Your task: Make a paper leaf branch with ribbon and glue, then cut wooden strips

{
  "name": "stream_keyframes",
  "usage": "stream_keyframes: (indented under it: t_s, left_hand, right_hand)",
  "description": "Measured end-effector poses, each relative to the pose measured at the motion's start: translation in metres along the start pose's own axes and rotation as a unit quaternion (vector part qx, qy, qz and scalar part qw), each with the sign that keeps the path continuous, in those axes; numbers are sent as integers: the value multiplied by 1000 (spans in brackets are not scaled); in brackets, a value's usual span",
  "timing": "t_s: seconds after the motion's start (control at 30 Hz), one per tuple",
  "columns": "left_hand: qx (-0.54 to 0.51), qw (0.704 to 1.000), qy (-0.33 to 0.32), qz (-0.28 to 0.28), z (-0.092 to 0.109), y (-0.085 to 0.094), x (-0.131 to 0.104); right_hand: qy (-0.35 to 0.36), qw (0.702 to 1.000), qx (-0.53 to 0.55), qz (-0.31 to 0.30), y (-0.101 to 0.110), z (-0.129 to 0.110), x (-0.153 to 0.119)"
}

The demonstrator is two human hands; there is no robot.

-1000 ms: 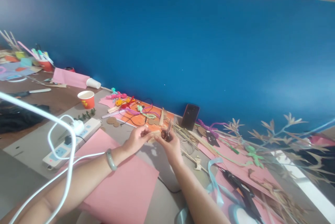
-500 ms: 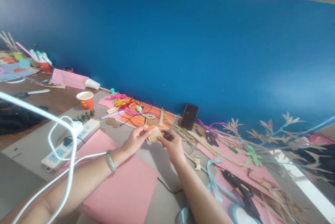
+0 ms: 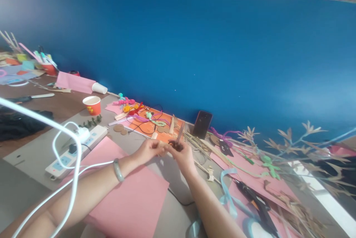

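Near the middle of the table my left hand pinches a small tan piece, mostly covered by fingers. My right hand meets it from the right, its fingertips on the same piece. Scissors also sit in my right hand, their blades pointing up and away. A bracelet circles my left wrist. Below the hands lies a pink sheet on the grey table.
A white power strip with cables lies left, near a red paper cup. A phone leans on the blue wall. Right are a glue gun, blue ribbon and dried leafy stems.
The tan piece has turned and is now more hidden between my fingers. My hands have come closer together, and the scissor blades show more upright.
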State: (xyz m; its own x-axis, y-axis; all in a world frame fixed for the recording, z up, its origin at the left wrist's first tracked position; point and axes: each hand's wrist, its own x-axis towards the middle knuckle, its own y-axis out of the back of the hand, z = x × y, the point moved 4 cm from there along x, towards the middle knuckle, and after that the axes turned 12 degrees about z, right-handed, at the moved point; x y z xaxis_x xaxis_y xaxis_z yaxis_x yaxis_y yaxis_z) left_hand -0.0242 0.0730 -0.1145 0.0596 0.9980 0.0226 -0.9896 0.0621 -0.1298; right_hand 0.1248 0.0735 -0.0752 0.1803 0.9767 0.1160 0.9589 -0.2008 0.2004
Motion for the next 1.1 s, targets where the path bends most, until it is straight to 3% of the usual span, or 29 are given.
stream_keyframes:
  t_s: [0.17, 0.37, 0.57, 1.1]
  left_hand:
    - [3, 998, 1, 62, 4, 7, 2]
    - [-36, 998, 25, 48, 4, 6, 3]
    - [-30, 996, 13, 82, 7, 10, 7]
    - [-41, 994, 36, 99, 4, 16, 10]
  right_hand:
    - [15, 999, 25, -15, -9, 4, -4]
    - [-14, 999, 33, -13, -8, 9, -4]
    - [-56, 995, 83, 3, -3, 13, 3]
    - [-63, 992, 96, 41, 4, 15, 11]
